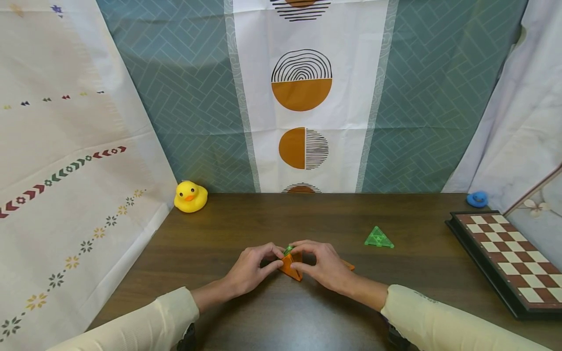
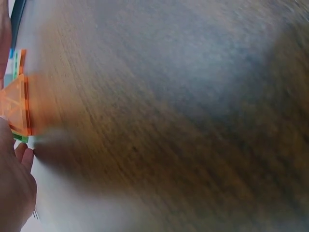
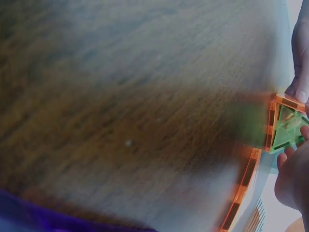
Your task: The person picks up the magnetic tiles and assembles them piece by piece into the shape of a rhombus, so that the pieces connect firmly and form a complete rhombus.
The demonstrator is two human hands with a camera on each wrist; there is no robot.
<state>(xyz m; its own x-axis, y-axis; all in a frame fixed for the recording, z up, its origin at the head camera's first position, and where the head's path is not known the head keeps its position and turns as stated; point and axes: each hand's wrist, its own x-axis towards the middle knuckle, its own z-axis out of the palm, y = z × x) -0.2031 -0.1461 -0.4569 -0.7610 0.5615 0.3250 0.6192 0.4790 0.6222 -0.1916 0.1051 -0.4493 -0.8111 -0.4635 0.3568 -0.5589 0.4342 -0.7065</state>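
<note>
Near the middle of the table my left hand (image 1: pixel 252 268) and right hand (image 1: pixel 322 265) meet over a small upright shape of translucent magnetic tiles. An orange magnetic tile (image 1: pixel 291 267) faces me, leaning, and a green magnetic tile (image 1: pixel 288 250) shows behind its top. My left thumb and fingers pinch the shape's left side; my right thumb and fingers pinch its right side. The right wrist view shows the green triangle's lattice (image 3: pixel 288 126) joined along an orange edge. Another orange tile (image 1: pixel 349 264) lies flat, mostly hidden behind my right hand.
A loose green triangular tile (image 1: pixel 379 238) lies to the back right. At the right side is a checkered game board (image 1: pixel 511 258), with a small blue toy (image 1: pixel 477 199) behind it. A yellow rubber duck (image 1: pixel 190 197) sits at the back left corner. Patterned cloth (image 1: pixel 197 122) hangs behind the table.
</note>
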